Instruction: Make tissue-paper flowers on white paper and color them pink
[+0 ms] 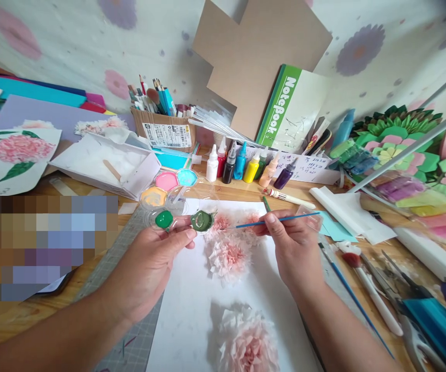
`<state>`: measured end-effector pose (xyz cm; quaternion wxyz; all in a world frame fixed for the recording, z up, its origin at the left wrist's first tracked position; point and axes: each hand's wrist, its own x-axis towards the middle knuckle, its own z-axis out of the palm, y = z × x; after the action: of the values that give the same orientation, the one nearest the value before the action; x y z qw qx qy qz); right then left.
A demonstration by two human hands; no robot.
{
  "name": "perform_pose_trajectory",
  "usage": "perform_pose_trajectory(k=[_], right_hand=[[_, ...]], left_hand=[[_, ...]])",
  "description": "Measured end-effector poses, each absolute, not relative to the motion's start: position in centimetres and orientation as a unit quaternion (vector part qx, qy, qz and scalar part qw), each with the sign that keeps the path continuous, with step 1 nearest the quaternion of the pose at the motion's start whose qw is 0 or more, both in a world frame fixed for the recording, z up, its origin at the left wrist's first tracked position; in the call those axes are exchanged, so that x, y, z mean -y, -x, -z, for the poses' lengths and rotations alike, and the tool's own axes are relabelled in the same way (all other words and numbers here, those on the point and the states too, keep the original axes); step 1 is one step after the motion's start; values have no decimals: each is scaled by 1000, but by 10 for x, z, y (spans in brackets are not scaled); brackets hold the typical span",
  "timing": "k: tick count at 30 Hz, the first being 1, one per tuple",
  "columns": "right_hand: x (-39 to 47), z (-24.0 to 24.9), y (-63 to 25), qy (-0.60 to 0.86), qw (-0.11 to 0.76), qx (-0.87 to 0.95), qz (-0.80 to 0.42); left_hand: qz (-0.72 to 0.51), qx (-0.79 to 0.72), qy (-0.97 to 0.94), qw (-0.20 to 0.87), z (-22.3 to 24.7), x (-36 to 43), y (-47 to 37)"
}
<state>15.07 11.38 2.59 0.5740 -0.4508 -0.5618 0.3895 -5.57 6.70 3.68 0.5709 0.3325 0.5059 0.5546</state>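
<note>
My left hand (156, 263) is closed on the edge of a clear flower-shaped paint palette (178, 199). Its wells hold pink, light blue, pale orange, bright green and dark olive-green paint. Pinched in my right hand (290, 248) is a thin blue paintbrush (296, 217), its tip pointing left, a little right of the olive-green well. Beneath the hands a pink-centred white paper flower (228, 254) lies on a white sheet (191, 320), with more pink and white petals behind it. A larger paper flower (249, 343) sits nearer to me.
Several paint bottles (242, 161) stand in a row behind the hands. A cardboard box of brushes and pencils (166, 133) and a white box (102, 160) are at the back left. Brushes (373, 294) and scissors (420, 341) lie at right on the table.
</note>
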Motion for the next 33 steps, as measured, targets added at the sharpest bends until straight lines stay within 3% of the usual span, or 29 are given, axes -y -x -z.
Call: perform_pose_trajectory(k=[16,33], right_hand=[[-112,-25,-145,459,555,572,-393],[-110,-31,-150,471,554,610,-315]], left_hand=[[-545,-512,-332,574,-38,-66,57],[-540,-507,-343,578,-39,-66,55]])
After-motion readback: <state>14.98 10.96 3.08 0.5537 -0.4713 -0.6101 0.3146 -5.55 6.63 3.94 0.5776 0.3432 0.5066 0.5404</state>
